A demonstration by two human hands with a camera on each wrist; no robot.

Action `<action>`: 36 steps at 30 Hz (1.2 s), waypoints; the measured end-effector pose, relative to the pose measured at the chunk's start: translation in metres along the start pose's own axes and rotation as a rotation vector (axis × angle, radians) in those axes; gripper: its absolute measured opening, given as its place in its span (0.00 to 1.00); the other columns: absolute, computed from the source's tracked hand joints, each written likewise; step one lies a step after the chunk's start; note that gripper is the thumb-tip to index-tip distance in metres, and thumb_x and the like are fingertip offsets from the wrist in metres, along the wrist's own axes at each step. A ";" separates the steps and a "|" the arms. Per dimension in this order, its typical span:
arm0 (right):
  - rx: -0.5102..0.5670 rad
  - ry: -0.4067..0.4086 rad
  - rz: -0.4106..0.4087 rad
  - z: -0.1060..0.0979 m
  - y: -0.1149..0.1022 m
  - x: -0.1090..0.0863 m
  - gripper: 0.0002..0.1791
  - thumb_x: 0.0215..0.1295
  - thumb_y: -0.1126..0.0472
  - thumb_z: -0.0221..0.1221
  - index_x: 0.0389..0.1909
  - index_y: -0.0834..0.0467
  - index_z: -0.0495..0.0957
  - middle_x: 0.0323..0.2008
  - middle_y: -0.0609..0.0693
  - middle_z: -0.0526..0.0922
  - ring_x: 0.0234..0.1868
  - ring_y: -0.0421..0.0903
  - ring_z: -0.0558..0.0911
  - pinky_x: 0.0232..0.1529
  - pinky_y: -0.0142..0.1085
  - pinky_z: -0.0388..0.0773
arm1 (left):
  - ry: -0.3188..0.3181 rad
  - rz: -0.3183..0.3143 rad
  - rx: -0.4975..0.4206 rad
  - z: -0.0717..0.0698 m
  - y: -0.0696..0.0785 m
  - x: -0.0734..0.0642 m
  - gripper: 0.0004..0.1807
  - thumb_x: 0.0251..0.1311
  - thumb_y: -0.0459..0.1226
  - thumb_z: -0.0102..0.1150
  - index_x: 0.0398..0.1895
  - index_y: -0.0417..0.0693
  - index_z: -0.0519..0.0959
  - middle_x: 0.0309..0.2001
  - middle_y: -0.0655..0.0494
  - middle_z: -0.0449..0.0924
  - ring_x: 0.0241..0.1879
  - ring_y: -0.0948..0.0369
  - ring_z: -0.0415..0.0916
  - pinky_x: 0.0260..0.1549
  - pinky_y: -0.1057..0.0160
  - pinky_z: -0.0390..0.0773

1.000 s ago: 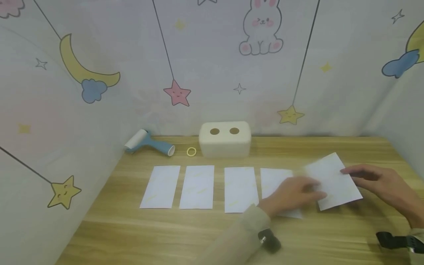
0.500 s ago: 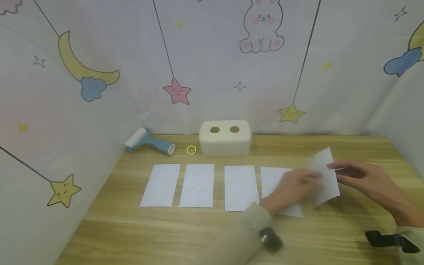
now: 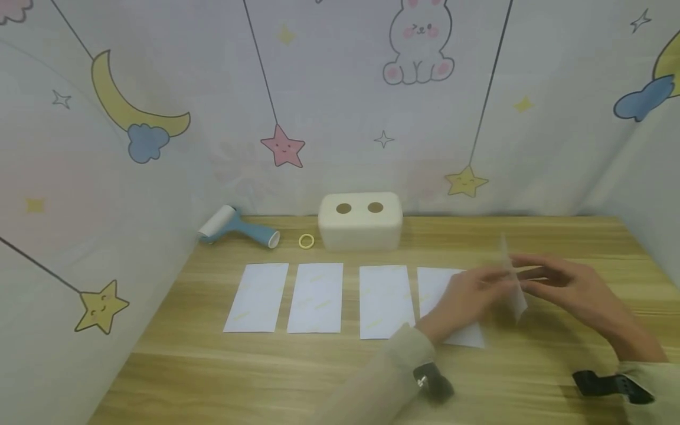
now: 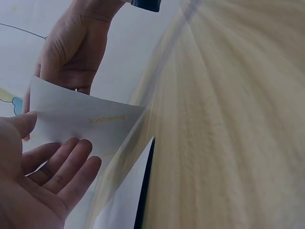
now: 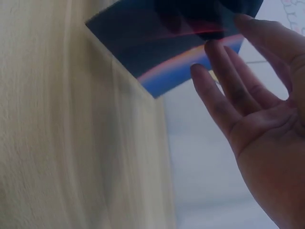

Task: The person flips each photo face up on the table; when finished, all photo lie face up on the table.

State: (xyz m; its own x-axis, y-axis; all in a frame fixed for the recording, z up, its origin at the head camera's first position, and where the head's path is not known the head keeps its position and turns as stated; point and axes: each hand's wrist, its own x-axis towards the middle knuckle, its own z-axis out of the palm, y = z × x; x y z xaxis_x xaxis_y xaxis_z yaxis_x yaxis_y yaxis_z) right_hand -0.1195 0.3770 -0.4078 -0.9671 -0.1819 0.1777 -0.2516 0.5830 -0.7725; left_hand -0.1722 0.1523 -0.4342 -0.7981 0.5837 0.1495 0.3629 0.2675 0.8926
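Observation:
Both hands hold a photo print upright over the right of the table, nearly edge-on in the head view. Its white back [image 4: 105,121] carries faint yellow lettering in the left wrist view. The glossy front [image 5: 157,45], dark with an orange and blue band, shows in the right wrist view. My left hand [image 3: 470,298] has its thumb at one edge and fingertips against the white back. On the other side, my right hand [image 3: 576,289] holds it with thumb and fingertips. Below my left forearm, a white sheet [image 3: 435,283] lies partly hidden.
Three more white sheets with faint yellow marks, a left one [image 3: 257,298], a second [image 3: 316,298] and a third [image 3: 386,301], lie in the row. Behind them are a blue-handled roller [image 3: 241,227], a small yellow ring [image 3: 306,241] and a white box [image 3: 361,227] with two holes.
The print has swung from showing its white back to nearly edge-on in the head view. My right hand has moved left toward my left hand, which stays almost in place.

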 end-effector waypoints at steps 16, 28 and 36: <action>0.050 0.023 -0.029 0.008 -0.006 0.002 0.27 0.71 0.69 0.67 0.70 0.61 0.77 0.61 0.38 0.84 0.53 0.33 0.85 0.49 0.26 0.81 | 0.031 0.001 -0.149 -0.001 0.003 -0.002 0.15 0.78 0.46 0.60 0.60 0.54 0.87 0.44 0.67 0.90 0.36 0.78 0.81 0.38 0.77 0.79; -0.060 0.169 -0.062 0.007 0.004 0.004 0.20 0.68 0.72 0.69 0.59 0.65 0.83 0.52 0.31 0.86 0.48 0.24 0.82 0.47 0.18 0.77 | 0.157 -0.050 -0.096 0.001 0.003 0.000 0.15 0.70 0.37 0.64 0.57 0.52 0.88 0.42 0.64 0.89 0.32 0.76 0.77 0.34 0.78 0.77; -0.090 0.248 -0.021 0.001 0.009 0.002 0.18 0.68 0.70 0.70 0.58 0.66 0.84 0.49 0.28 0.85 0.47 0.20 0.81 0.45 0.16 0.76 | 0.273 -0.133 -0.353 0.000 0.009 -0.002 0.15 0.64 0.27 0.68 0.52 0.48 0.84 0.40 0.60 0.88 0.35 0.71 0.84 0.30 0.71 0.82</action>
State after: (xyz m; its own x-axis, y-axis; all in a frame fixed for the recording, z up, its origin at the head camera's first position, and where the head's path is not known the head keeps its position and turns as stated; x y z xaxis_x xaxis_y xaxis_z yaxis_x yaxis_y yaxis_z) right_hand -0.1232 0.3812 -0.4151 -0.9382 -0.0014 0.3460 -0.2634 0.6514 -0.7116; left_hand -0.1677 0.1537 -0.4268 -0.9410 0.3266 0.0882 0.1005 0.0211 0.9947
